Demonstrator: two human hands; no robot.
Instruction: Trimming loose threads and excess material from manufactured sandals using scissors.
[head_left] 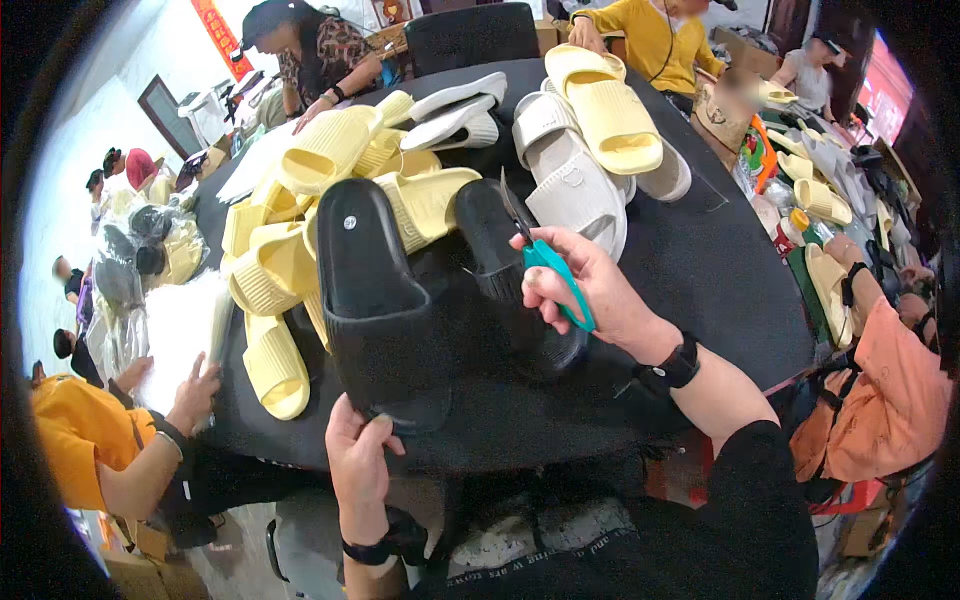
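Note:
Near the table's front edge, my left hand (360, 445) grips a black slide slipper (385, 350) by its lower end, thumb on top. The slipper is tilted up, its footbed facing me and a small round white sticker near the upper end. My right hand (615, 300) is closed around scissors (560, 275) with teal handles, the blades pointing up and away from me. Behind the scissors lies a second black slipper (487, 220), partly covered by my right hand. The blades are close to that slipper; whether they touch it I cannot tell.
Pale yellow slippers (330, 150) are heaped left of centre on the black table (720, 290). Grey slippers (580, 185) and more yellow ones (615, 115) lie at the back right. A person in orange-yellow (80, 430) handles clear plastic bags (190, 330) at left; others work around the table.

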